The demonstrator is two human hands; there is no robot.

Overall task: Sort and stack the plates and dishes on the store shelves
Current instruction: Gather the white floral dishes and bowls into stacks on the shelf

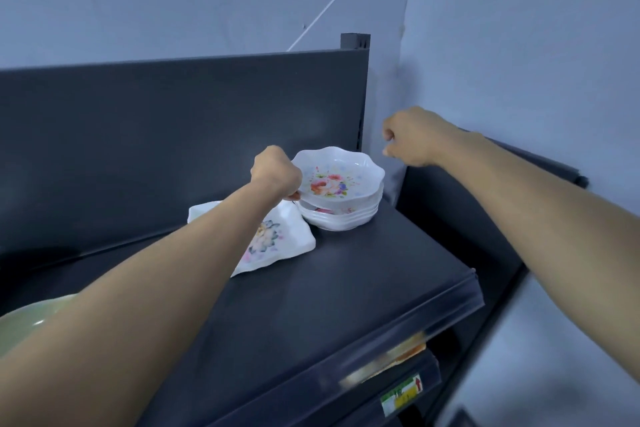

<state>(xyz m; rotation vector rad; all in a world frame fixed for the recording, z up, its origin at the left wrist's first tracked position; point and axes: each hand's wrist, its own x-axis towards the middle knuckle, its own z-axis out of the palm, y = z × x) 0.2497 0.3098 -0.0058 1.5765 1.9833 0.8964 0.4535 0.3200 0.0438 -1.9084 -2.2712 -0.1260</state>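
A green dish [31, 315] lies nearest, cut off at the frame's corner and half hidden under the left forearm. The left hand [275, 172] pinches the rim of the top floral bowl [341, 180], which is tilted on its stack [341, 218] at the back of the dark shelf [346, 288]. A square floral plate [277, 243] lies beside it, partly covered. The right hand [412, 139] hovers with fingers curled, nothing visible in it.

Dim, cool bluish light, soft and even. A faint sheen lies on the dark shelf [346, 288] at centre. Edges bow from the wide lens; the lower right is blurred, labels [401, 392] unreadable.
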